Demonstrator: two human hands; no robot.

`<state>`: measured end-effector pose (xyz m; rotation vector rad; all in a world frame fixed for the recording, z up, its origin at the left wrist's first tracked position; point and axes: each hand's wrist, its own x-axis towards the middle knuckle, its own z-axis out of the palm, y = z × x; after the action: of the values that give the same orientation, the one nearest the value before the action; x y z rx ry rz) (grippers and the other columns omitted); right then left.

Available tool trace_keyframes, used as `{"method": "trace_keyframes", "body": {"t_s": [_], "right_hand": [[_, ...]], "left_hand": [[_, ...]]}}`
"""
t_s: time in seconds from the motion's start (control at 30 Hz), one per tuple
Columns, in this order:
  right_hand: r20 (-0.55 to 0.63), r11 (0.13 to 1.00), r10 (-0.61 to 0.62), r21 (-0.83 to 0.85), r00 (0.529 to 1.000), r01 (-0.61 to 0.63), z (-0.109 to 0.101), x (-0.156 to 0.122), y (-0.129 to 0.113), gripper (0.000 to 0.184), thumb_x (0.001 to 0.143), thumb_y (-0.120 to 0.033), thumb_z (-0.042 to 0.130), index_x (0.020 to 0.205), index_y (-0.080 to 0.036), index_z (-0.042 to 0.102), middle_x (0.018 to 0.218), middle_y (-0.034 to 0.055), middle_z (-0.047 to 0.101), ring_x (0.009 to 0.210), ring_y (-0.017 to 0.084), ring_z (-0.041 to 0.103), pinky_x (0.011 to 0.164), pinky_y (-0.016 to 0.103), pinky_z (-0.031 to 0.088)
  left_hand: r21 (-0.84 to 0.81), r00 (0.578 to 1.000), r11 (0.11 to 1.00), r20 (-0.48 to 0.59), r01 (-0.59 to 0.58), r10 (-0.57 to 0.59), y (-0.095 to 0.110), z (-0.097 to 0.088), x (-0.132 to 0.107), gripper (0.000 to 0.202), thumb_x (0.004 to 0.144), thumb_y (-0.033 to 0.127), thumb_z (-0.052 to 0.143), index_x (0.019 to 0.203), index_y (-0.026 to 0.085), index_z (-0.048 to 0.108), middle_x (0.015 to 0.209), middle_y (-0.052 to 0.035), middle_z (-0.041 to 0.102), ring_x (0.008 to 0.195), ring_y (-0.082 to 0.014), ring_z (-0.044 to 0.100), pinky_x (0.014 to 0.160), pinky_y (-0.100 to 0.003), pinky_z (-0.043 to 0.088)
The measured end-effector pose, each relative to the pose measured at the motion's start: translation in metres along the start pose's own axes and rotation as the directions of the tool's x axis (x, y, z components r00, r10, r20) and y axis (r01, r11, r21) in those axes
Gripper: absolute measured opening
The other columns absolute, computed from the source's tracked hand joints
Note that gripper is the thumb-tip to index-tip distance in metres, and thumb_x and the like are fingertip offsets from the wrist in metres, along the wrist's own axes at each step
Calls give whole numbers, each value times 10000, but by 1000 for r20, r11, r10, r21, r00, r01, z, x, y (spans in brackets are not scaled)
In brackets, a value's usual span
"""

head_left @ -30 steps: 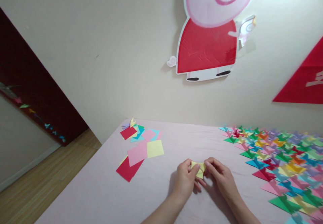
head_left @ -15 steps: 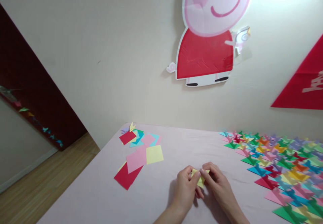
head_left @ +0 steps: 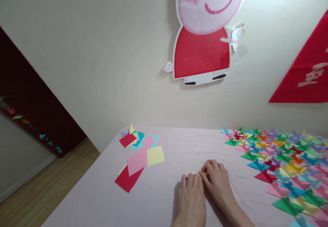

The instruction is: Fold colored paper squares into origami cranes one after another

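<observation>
A small folded piece of yellow origami paper [head_left: 205, 174] lies near the front of the table, mostly covered by my fingers. My left hand [head_left: 191, 196] is closed over its near side, back of the hand up and fingertips pressed together on it. At its right end my right hand [head_left: 217, 182] grips the paper, with the thumb close to the left fingertips and the other fingers curled down. Only slivers of yellow show between the hands, so the shape of the fold is hidden.
Loose square papers lie to the left, among them a red sheet [head_left: 129, 179], a pink sheet [head_left: 137, 162] and a yellow sheet [head_left: 155, 155]. Rows of colourful folded paper birds [head_left: 284, 169] cover the table's right side. The pink-covered table [head_left: 179, 141] meets the wall behind.
My hands have turned palms down, lowering the yellow paper towards the table, and now hide most of it. The view has shifted slightly to the right.
</observation>
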<state>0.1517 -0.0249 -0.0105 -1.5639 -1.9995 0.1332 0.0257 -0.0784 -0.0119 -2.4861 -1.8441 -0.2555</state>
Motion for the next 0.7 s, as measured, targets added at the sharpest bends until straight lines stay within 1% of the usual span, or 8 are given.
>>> {"method": "trace_keyframes", "body": {"t_s": [0.1, 0.2, 0.27, 0.4, 0.53, 0.7], "right_hand": [[-26, 997, -14, -83, 1000, 12, 0, -2, 2, 18, 875, -232, 558, 881, -216, 565, 947, 71, 609, 868, 259, 523, 759, 377, 397], [-19, 991, -13, -136, 1000, 10, 1, -2, 5, 96, 887, -226, 553, 981, -214, 568, 1035, 86, 602, 926, 275, 521, 777, 388, 395], [-11, 988, -2, -152, 1000, 0, 1, 0, 6, 128, 898, -203, 532, 1016, -221, 578, 1065, 88, 599, 942, 278, 521, 777, 390, 394], [-1, 986, 9, -164, 1000, -9, 2, 1, 7, 179, 917, -175, 491, 1046, -230, 602, 1079, 92, 603, 936, 277, 529, 758, 383, 395], [3, 985, 10, -171, 1000, -10, 4, 2, 10, 197, 930, -173, 479, 1045, -243, 621, 1082, 88, 613, 939, 276, 540, 750, 378, 398], [-7, 985, 0, -174, 1000, -1, 5, 2, 12, 234, 966, -196, 412, 1040, -245, 629, 1080, 86, 635, 937, 266, 560, 757, 377, 411]], "left_hand": [[62, 997, 996, -35, -61, 64, 0, 11, -1, 507, 895, 134, 508, 1399, 92, 488, 1284, -137, 599, 1181, -277, 498, 1073, -469, 364], [110, 989, 985, -46, -133, 138, -4, 14, -1, 491, 907, 149, 502, 1392, 75, 495, 1342, -162, 567, 1245, -278, 471, 1070, -453, 368], [133, 986, 979, -40, -152, 159, -7, 13, -3, 485, 913, 157, 497, 1391, 71, 499, 1343, -158, 574, 1256, -275, 473, 1072, -446, 369], [194, 977, 961, -42, -196, 208, -14, 10, -8, 468, 925, 178, 474, 1381, 78, 516, 1350, -134, 586, 1254, -274, 489, 1069, -442, 375], [244, 961, 938, -64, -247, 270, -22, 13, -17, 452, 932, 230, 461, 1329, 41, 565, 1315, -157, 610, 1227, -282, 517, 1046, -434, 391], [283, 959, 931, -97, -230, 267, -25, 23, -23, 464, 938, 260, 451, 1314, 19, 575, 1296, -161, 624, 1210, -291, 529, 1024, -427, 404]]}}
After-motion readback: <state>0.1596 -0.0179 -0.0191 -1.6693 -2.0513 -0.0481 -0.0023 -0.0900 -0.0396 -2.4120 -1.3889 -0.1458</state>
